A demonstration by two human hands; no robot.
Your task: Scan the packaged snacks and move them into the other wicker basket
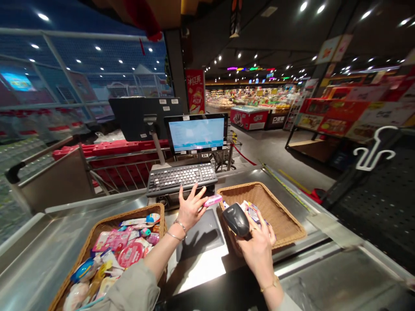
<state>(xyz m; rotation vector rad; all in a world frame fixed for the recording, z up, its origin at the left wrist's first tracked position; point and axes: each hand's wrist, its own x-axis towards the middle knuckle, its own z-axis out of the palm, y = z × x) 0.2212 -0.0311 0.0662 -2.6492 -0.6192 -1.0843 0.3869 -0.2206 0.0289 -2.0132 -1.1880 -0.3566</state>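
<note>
My left hand (190,206) hovers just in front of the black keyboard (181,176), fingers spread, with a small pink packet (213,200) at its fingertips. My right hand (257,242) is wrapped round a black barcode scanner (236,219), held over the near edge of the right wicker basket (285,224), which holds a few small packets (251,210). A dark scan plate (202,235) lies on the counter between my hands.
A left wicker basket (97,229) is full of colourful small packets. A lit screen (196,134) stands behind the keyboard on the steel checkout counter (39,255). Red shopping trolleys and a rail are beyond; a shop aisle with shelves runs to the right.
</note>
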